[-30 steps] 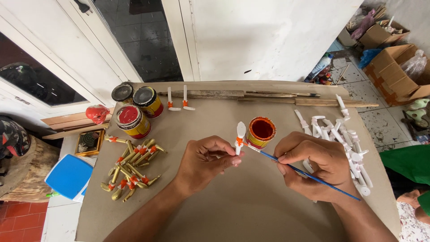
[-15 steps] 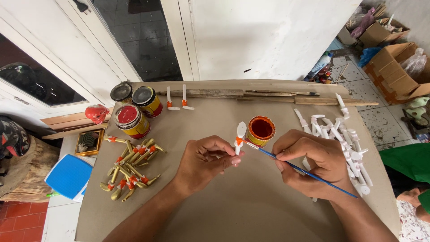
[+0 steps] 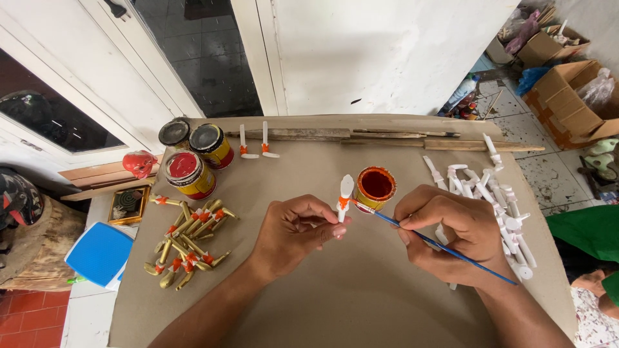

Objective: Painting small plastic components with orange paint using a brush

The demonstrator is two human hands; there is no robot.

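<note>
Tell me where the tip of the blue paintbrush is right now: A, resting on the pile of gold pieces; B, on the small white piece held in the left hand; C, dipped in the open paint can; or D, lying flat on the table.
B: the right hand holds the blue paintbrush with its tip on the orange band of the small white piece pinched in the left hand, just beside the open paint can.

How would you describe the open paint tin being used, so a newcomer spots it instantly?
On the brown table, look just beyond the two hands. The small open tin stands alone there, its inside coated orange-red; the other tins cluster at the far left with lids on.
</note>
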